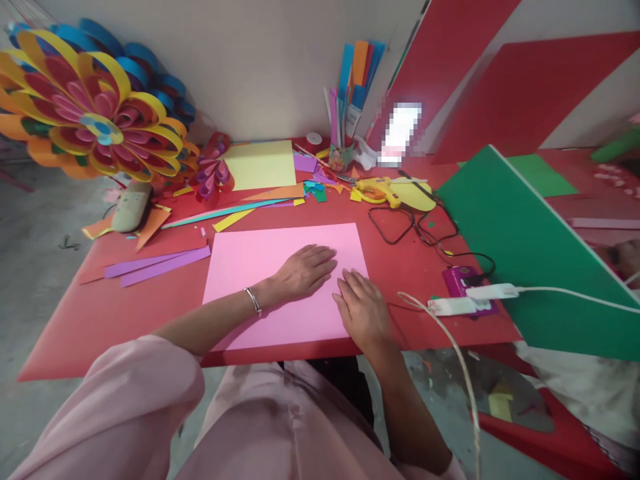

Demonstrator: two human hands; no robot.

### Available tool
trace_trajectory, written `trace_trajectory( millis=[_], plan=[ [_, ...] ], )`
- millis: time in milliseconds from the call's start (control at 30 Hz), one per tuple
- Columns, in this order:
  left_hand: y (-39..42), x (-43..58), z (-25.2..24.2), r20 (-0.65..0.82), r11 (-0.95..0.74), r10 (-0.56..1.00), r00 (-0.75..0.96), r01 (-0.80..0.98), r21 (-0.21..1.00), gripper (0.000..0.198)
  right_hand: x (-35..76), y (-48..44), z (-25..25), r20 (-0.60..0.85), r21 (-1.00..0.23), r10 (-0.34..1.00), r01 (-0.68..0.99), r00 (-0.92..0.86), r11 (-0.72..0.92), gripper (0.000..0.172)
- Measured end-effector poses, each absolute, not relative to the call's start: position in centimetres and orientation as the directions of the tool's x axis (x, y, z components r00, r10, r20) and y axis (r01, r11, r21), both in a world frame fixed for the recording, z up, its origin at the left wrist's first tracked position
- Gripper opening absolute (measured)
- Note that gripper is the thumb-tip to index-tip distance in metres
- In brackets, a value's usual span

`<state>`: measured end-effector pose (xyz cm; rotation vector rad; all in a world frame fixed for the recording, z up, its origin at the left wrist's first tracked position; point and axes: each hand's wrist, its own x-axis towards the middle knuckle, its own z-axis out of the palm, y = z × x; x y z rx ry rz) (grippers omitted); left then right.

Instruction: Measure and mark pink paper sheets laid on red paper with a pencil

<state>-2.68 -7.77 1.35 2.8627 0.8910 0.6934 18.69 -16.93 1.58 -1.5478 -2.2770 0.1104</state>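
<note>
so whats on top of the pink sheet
The left hand lies on the pink sheet, a bracelet at its wrist; the right hand rests across the sheet's right edge. The paper directly beneath the hands is covered and can't be seen.

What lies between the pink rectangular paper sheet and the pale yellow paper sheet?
The head view shows an orange paper strip, a teal paper strip and a yellow paper strip, among others.

Soft, diffuse light casts faint shadows; the edges stretch and blur.
</note>
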Motion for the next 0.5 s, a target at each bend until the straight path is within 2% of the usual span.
trace_trajectory(
  millis=[300,500],
  plan=[
    [-7.8,-2.6,1.4,0.372,-0.806,0.591,0.716,0.543,0.236,0.037,18.9,-16.3,1.3,0.239,-0.307,0.935,0.892,-0.263,0.33,0.042],
    [-7.9,-2.5,1.4,0.369,-0.801,0.595,0.714,0.565,0.199,0.038,18.9,-16.4,0.5,0.287,-0.322,0.922,0.88,-0.26,0.349,0.044]
  ],
)
